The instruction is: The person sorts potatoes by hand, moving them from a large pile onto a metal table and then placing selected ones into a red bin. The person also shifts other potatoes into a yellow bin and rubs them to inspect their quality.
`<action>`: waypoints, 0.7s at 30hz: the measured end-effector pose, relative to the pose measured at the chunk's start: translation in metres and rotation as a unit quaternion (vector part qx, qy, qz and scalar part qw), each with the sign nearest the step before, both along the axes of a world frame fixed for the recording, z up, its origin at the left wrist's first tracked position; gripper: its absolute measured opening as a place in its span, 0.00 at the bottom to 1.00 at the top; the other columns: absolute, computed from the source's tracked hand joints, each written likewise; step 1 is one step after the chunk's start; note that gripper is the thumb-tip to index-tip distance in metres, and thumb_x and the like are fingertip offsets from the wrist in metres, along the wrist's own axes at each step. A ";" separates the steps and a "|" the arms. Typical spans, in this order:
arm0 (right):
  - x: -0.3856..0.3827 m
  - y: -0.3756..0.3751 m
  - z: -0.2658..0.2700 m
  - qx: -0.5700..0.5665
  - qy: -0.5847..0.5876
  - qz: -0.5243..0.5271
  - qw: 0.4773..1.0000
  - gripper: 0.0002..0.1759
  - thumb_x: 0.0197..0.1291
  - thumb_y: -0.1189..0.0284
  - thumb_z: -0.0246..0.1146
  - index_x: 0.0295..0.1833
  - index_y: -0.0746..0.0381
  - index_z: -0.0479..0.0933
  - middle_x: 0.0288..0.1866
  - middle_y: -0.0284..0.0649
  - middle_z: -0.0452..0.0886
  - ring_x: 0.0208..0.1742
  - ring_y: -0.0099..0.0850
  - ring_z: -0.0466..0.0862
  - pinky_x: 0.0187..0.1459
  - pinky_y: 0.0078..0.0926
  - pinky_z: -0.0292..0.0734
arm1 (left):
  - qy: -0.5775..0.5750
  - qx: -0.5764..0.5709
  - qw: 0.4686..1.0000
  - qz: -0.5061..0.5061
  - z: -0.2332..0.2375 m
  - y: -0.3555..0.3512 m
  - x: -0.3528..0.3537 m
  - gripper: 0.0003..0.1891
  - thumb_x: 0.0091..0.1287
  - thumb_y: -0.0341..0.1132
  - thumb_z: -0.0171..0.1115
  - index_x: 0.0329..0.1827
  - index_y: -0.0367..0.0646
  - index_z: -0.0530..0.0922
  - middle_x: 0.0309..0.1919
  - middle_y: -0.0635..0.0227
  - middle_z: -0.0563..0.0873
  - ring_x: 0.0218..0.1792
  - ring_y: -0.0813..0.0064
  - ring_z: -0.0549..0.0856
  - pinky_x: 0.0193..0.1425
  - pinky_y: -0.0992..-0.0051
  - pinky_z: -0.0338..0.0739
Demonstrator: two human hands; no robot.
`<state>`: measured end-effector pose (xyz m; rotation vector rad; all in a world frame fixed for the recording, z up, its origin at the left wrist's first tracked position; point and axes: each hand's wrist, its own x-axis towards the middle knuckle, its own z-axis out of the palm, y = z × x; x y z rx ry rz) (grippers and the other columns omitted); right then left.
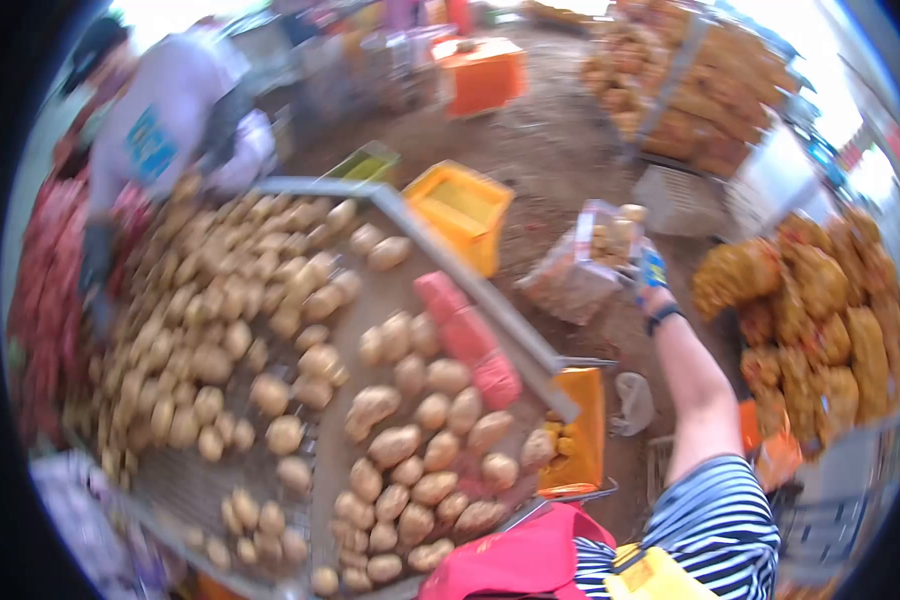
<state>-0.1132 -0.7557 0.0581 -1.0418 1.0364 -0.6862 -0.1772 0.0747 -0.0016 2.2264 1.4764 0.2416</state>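
Loose potatoes (270, 300) heaped across a metal sorting table (440, 253); yellow crate (460, 210) and orange crate (480, 75) on the dirt floor; filled net sacks (830, 300) stacked alongside; co-worker (160, 120) opposite.

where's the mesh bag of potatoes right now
In the head view the mesh bag hangs right of centre, gripped by the right hand, above the dirt floor between the yellow crate and the piled sacks.
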 end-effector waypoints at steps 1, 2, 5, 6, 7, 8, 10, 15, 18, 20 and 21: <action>0.012 0.013 -0.018 -0.038 0.050 0.085 0.994 0.19 0.72 0.52 0.54 0.56 0.54 0.77 0.43 0.34 0.80 0.41 0.32 0.83 0.39 0.35 0.81 | -0.001 -0.006 1.000 0.021 -0.001 0.011 -0.011 0.24 0.72 0.38 0.55 0.65 0.31 0.68 0.57 0.42 0.81 0.51 0.46 0.84 0.51 0.53 0.79; 0.027 0.037 -0.030 -0.083 0.089 0.166 0.979 0.14 0.72 0.57 0.56 0.53 0.52 0.78 0.42 0.34 0.81 0.39 0.31 0.84 0.40 0.33 0.81 | -0.008 -0.019 0.999 0.037 -0.004 0.021 -0.022 0.24 0.72 0.38 0.55 0.65 0.31 0.68 0.57 0.42 0.81 0.51 0.46 0.84 0.51 0.53 0.79; 0.075 0.186 -0.004 -0.187 0.074 0.390 0.899 0.11 0.67 0.65 0.62 0.51 0.56 0.82 0.42 0.35 0.84 0.43 0.34 0.85 0.46 0.34 0.80 | -0.025 -0.053 0.996 0.071 -0.002 0.025 -0.025 0.24 0.72 0.38 0.55 0.65 0.31 0.68 0.57 0.42 0.81 0.50 0.46 0.84 0.51 0.53 0.79; 0.091 0.244 0.013 -0.328 0.066 0.439 0.834 0.11 0.66 0.67 0.63 0.50 0.58 0.82 0.41 0.36 0.85 0.45 0.35 0.85 0.49 0.35 0.80 | 0.036 0.000 0.997 0.068 -0.001 0.024 -0.022 0.25 0.71 0.40 0.56 0.64 0.31 0.68 0.56 0.42 0.82 0.49 0.46 0.84 0.50 0.53 0.80; 0.110 0.274 0.002 -0.427 0.005 0.494 0.757 0.15 0.63 0.69 0.64 0.55 0.58 0.81 0.45 0.39 0.85 0.45 0.39 0.85 0.51 0.36 0.80 | 0.003 -0.030 0.995 0.095 0.005 0.017 -0.016 0.26 0.71 0.41 0.56 0.65 0.30 0.68 0.56 0.42 0.82 0.47 0.45 0.85 0.49 0.53 0.81; 0.133 0.296 -0.007 -0.518 -0.057 0.536 0.665 0.20 0.60 0.70 0.65 0.59 0.59 0.79 0.50 0.42 0.85 0.46 0.43 0.85 0.52 0.38 0.79 | -0.006 -0.054 0.991 0.124 0.009 0.013 -0.013 0.26 0.71 0.40 0.56 0.66 0.31 0.68 0.57 0.42 0.82 0.49 0.45 0.84 0.48 0.52 0.81; 0.169 0.329 -0.011 -0.698 -0.085 0.503 0.503 0.28 0.53 0.71 0.68 0.63 0.56 0.76 0.60 0.47 0.79 0.49 0.49 0.83 0.54 0.40 0.78 | -0.014 -0.015 0.994 0.106 -0.003 0.020 -0.019 0.26 0.71 0.40 0.57 0.66 0.31 0.67 0.57 0.41 0.81 0.51 0.45 0.84 0.51 0.52 0.81; 0.221 0.385 -0.022 -0.634 0.240 0.670 0.302 0.28 0.50 0.66 0.70 0.59 0.57 0.77 0.63 0.49 0.75 0.60 0.51 0.78 0.57 0.43 0.75 | 0.029 -0.039 0.993 0.103 0.004 0.026 -0.017 0.27 0.71 0.43 0.59 0.64 0.29 0.69 0.56 0.41 0.82 0.51 0.45 0.84 0.53 0.53 0.79; 0.177 0.377 -0.015 -0.594 -0.003 0.610 0.525 0.29 0.49 0.63 0.71 0.58 0.58 0.77 0.62 0.49 0.76 0.57 0.47 0.79 0.55 0.43 0.76 | 0.029 -0.041 0.993 0.105 -0.004 0.028 -0.023 0.27 0.71 0.44 0.58 0.64 0.29 0.70 0.54 0.42 0.83 0.48 0.45 0.85 0.49 0.52 0.80; 0.131 0.361 -0.004 -0.402 -0.102 0.640 0.646 0.27 0.52 0.67 0.72 0.59 0.60 0.76 0.57 0.45 0.79 0.57 0.36 0.80 0.56 0.35 0.75 | -0.032 -0.013 0.996 0.078 -0.031 0.046 -0.035 0.27 0.71 0.44 0.58 0.64 0.29 0.70 0.52 0.42 0.84 0.45 0.45 0.86 0.47 0.52 0.80; 0.107 0.344 -0.013 -0.275 -0.060 0.676 0.681 0.29 0.54 0.65 0.72 0.60 0.61 0.75 0.56 0.43 0.80 0.58 0.33 0.79 0.57 0.33 0.74 | 0.001 -0.031 0.996 0.085 -0.018 0.038 -0.029 0.27 0.72 0.44 0.58 0.64 0.30 0.70 0.52 0.42 0.84 0.45 0.45 0.86 0.45 0.51 0.80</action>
